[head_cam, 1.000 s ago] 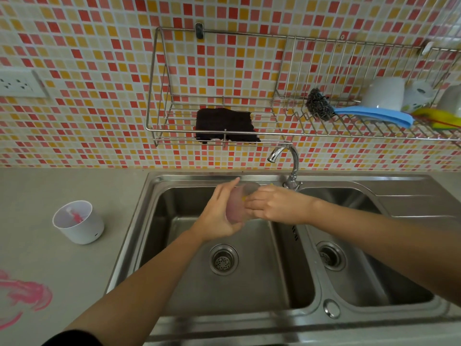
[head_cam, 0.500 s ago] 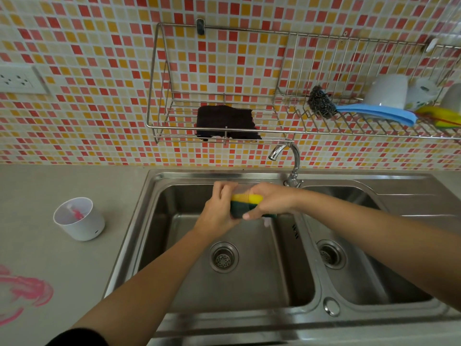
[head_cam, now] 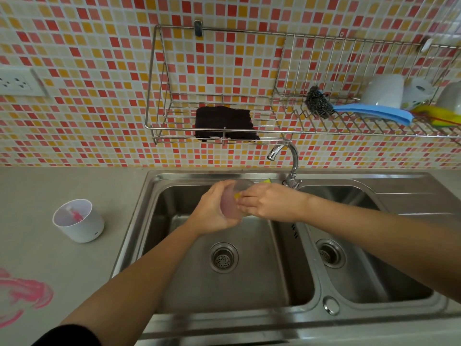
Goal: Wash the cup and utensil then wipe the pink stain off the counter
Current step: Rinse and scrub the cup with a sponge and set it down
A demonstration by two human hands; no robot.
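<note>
Left hand (head_cam: 214, 211) wrapped around a translucent pinkish cup (head_cam: 230, 202), fingers closed on its side, held above the left sink basin (head_cam: 174, 270). Right hand (head_cam: 268, 202) pressed against the cup from the other side, fingers curled over a yellow sponge (head_cam: 237, 195) — only a small yellow corner shows between the two hands, and a second yellow sliver shows behind the right hand near the tap base. Cup tilted, mouth toward the back wall; some motion blur on it.

Faucet (head_cam: 290, 159) stands just behind the right hand, spout turned left; cannot tell whether water is running. Right basin (head_cam: 374, 270) lies under the right forearm.

On the counter (head_cam: 74, 283), well to the left of the sink: a white cup (head_cam: 78, 221), upright, with a pink utensil (head_cam: 74, 214) inside it. Nearer the left edge — the pink stain (head_cam: 23, 294), smeared in curved streaks on the counter.

On the tiled wall, a wire rack (head_cam: 217, 78). Dark cloth (head_cam: 224, 123) lies in its left section. Right section holds a steel scourer (head_cam: 318, 102), a blue cloth (head_cam: 374, 113), and white cups (head_cam: 384, 91) upturned.
</note>
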